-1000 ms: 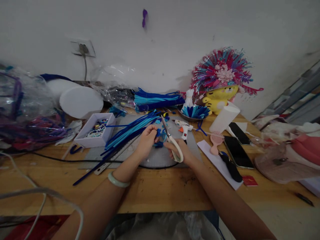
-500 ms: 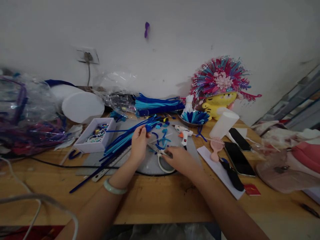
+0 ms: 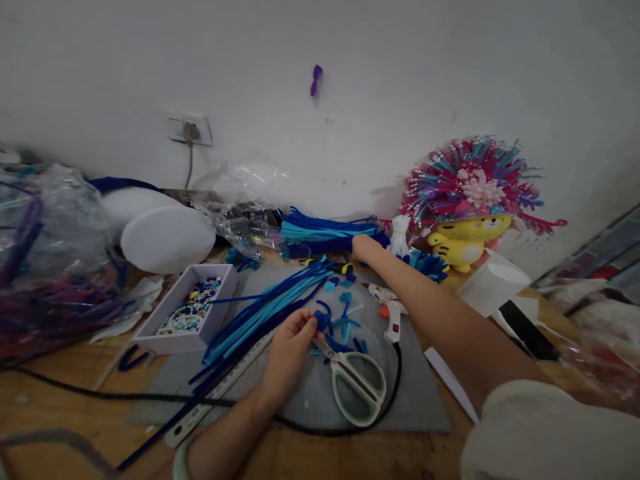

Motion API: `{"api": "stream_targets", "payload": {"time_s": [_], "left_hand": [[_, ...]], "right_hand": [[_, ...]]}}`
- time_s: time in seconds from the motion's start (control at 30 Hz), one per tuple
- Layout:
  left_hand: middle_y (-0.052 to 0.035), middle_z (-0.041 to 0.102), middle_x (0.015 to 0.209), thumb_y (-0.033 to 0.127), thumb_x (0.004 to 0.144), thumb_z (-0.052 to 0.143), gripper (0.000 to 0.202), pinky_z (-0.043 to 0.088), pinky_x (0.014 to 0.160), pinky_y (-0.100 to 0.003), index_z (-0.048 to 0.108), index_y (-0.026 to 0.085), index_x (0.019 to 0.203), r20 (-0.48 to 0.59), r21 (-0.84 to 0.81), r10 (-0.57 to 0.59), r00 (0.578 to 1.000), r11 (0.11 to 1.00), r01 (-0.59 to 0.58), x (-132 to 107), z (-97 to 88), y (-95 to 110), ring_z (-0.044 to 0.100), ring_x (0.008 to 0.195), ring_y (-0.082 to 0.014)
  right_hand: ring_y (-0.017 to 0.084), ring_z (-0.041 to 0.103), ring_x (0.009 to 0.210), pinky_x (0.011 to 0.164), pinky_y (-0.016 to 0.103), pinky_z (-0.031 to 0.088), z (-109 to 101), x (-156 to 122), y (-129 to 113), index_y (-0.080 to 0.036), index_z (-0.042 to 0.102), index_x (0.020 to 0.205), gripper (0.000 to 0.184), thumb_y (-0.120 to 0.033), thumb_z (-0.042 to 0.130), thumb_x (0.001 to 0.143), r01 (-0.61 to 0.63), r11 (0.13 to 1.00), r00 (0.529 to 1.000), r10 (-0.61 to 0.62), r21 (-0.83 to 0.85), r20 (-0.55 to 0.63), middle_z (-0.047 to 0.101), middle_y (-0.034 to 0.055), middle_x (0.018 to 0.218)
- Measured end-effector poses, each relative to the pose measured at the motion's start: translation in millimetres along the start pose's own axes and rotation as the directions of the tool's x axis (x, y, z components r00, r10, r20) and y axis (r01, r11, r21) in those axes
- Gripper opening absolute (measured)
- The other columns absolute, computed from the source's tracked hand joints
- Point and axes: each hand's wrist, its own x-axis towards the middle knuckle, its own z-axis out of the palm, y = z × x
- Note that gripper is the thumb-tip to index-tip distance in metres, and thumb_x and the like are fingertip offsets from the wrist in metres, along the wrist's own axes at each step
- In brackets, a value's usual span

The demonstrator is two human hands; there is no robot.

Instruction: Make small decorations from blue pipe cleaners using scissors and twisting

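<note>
Head view; clock directions run from your left hand, twelve toward the wall.

Item: your left hand (image 3: 293, 347), over the grey mat (image 3: 415, 407); grip closed in a pinch of thumb and fingers on a small blue piece (image 3: 321, 321), which sits at your fingertips at two o'clock.

Item: your right hand (image 3: 366, 248), one o'clock, arm stretched across the bench (image 3: 55, 427) to the right part of a bundle of blue stems (image 3: 325, 230); fingers hidden, so you cannot tell whether that grip holds anything.

Item: scissors (image 3: 359, 388), pale handles, at four o'clock on the mat; blades point toward your left hand, tips hidden near it, contact unclear.

Item: blue offcuts (image 3: 345, 323), scattered at two to three o'clock.

Item: loose blue stems (image 3: 265, 310), light and dark, fanned at eleven o'clock, some lying across a ruler (image 3: 200, 417) at eight.

Item: lilac box (image 3: 175, 343), between nine and ten o'clock, containing mixed beads (image 3: 193, 310).

Item: glue gun (image 3: 395, 320), white and orange, between two and three o'clock, with a black cord.

Item: yellow plush toy (image 3: 463, 247), two o'clock, topped by a magenta and blue headdress (image 3: 475, 180).

Item: white disc (image 3: 167, 239), ten o'clock, beside clear plastic bags (image 3: 65, 227).
</note>
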Motion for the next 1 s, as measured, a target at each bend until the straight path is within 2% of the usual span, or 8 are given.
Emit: {"api": "stream_targets", "payload": {"time_s": [0.33, 0.6, 0.67, 0.73, 0.77, 0.87, 0.93, 1.0], "left_hand": [[0.0032, 0.054, 0.057, 0.035, 0.059, 0.06, 0.019, 0.041, 0.051, -0.023, 0.057, 0.019, 0.068, 0.053, 0.024, -0.104, 0.993, 0.994, 0.103, -1.2, 2.0, 0.6, 0.049, 0.048, -0.0107], [0.0041, 0.052, 0.057, 0.037, 0.057, 0.063, 0.024, 0.04, 0.051, -0.022, 0.056, 0.017, 0.068, 0.022, -0.016, -0.153, 0.988, 0.988, 0.154, -3.3, 3.2, 5.0, 0.048, 0.048, -0.0089], [0.0045, 0.052, 0.056, 0.037, 0.058, 0.063, 0.024, 0.04, 0.051, -0.021, 0.056, 0.016, 0.068, 0.005, -0.016, -0.153, 0.988, 0.988, 0.153, -2.5, 3.7, 7.4, 0.047, 0.048, -0.0084], [0.0049, 0.052, 0.054, 0.038, 0.058, 0.063, 0.025, 0.04, 0.051, -0.021, 0.056, 0.016, 0.068, 0.004, -0.024, -0.149, 0.989, 0.989, 0.149, -1.2, 3.6, 7.8, 0.047, 0.047, -0.008], [0.0049, 0.052, 0.055, 0.038, 0.057, 0.064, 0.026, 0.04, 0.051, -0.021, 0.056, 0.015, 0.068, 0.008, -0.029, -0.148, 0.989, 0.988, 0.148, -0.6, 3.3, 7.0, 0.047, 0.047, -0.0078], [0.0048, 0.053, 0.055, 0.038, 0.057, 0.065, 0.027, 0.039, 0.049, -0.02, 0.055, 0.015, 0.067, 0.023, -0.039, -0.15, 0.988, 0.988, 0.151, -0.3, 1.8, 2.6, 0.047, 0.045, -0.007], [0.0047, 0.053, 0.056, 0.038, 0.058, 0.065, 0.027, 0.038, 0.049, -0.019, 0.055, 0.015, 0.068, 0.033, -0.042, -0.152, 0.988, 0.987, 0.153, -1.5, 0.8, -0.7, 0.047, 0.046, -0.0067], [0.0045, 0.053, 0.057, 0.039, 0.059, 0.065, 0.028, 0.038, 0.05, -0.019, 0.056, 0.015, 0.071, 0.048, -0.038, -0.162, 0.986, 0.986, 0.164, -3.1, 0.4, -3.4, 0.048, 0.048, -0.0069]], "right_hand": [[0.024, 0.059, 0.094, 0.073, 0.028, 0.046, 35.9, 36.1, -11.7, -0.004, 0.06, 0.104, 0.034, -0.003, 0.041, 0.076, -0.017, 0.999, 0.997, 0.02, -0.048, 0.073, 0.06, 0.0239, 0.104], [0.022, 0.061, 0.083, 0.065, 0.024, 0.044, -22.1, -4.9, -5.8, -0.011, 0.065, 0.095, 0.031, -0.027, 0.055, 0.07, 0.139, 0.989, 0.987, -0.133, -0.058, 0.095, 0.066, 0.0145, 0.092], [0.017, 0.061, 0.07, 0.058, 0.021, 0.043, -43.9, -20.3, 3.4, -0.015, 0.067, 0.09, 0.031, -0.036, 0.052, 0.072, 0.394, 0.908, 0.832, -0.419, 0.145, 0.363, 0.068, 0.0072, 0.083], [0.014, 0.061, 0.063, 0.054, 0.02, 0.042, -58.2, -25.7, 15.8, -0.017, 0.066, 0.092, 0.035, -0.041, 0.048, 0.074, 0.442, 0.859, 0.687, -0.509, 0.258, 0.519, 0.068, 0.0046, 0.084], [0.014, 0.061, 0.063, 0.054, 0.02, 0.043, -61.2, -23.7, 22.3, -0.016, 0.066, 0.092, 0.033, -0.037, 0.046, 0.076, 0.434, 0.873, 0.711, -0.483, 0.221, 0.511, 0.068, 0.0053, 0.084], [0.021, 0.062, 0.076, 0.064, 0.025, 0.044, -53.1, -4.9, 36.9, -0.009, 0.066, 0.091, 0.029, -0.019, 0.043, 0.078, 0.273, 0.941, 0.952, -0.235, -0.199, 0.194, 0.067, 0.0141, 0.086], [0.024, 0.06, 0.087, 0.072, 0.029, 0.043, -37.8, 9.8, 39.7, -0.007, 0.064, 0.094, 0.03, -0.015, 0.039, 0.079, 0.251, 0.892, 0.966, -0.257, -0.377, 0.036, 0.064, 0.0193, 0.096], [0.023, 0.061, 0.089, 0.072, 0.027, 0.044, -19.9, 20.5, 37.2, -0.013, 0.065, 0.095, 0.029, -0.014, 0.041, 0.079, 0.362, 0.85, 0.932, -0.334, -0.382, 0.14, 0.065, 0.0156, 0.096]]}}
